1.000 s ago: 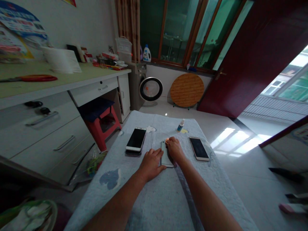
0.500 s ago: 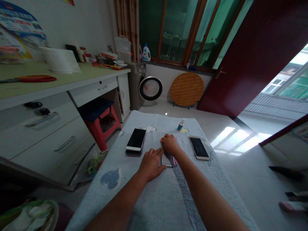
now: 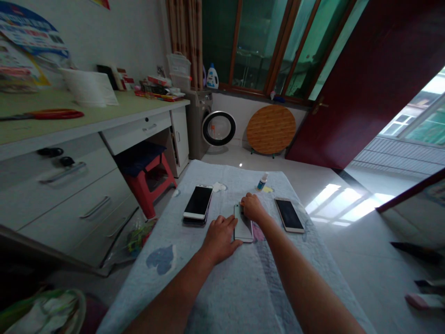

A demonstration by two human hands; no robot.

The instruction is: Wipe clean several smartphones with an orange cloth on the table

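A smartphone (image 3: 244,230) lies flat between my hands, its pale surface catching a reflection. My left hand (image 3: 219,239) steadies it, fingertips on its left edge and thumb by the lower left corner. Over the upper right part of the phone, my right hand (image 3: 253,207) is closed, with fingers curled down and pressed together; anything in them is hidden. To the left, a white-framed phone (image 3: 198,202) rests on top of a darker one (image 3: 195,222). On the right lies another dark-screened phone (image 3: 289,215). A small spray bottle (image 3: 262,181) stands beyond my right hand.
A pale blue cloth with heart shapes (image 3: 162,260) covers the table. On the left are a desk (image 3: 139,113) with scissors (image 3: 52,114) and a tissue roll (image 3: 85,88), and a red stool (image 3: 153,185). Behind stand an open washing machine (image 3: 199,120) and a round wooden tabletop (image 3: 271,130).
My right hand has slid right from the phone's upper left toward its upper right edge, uncovering more of the phone. My left hand has stayed on the left edge.
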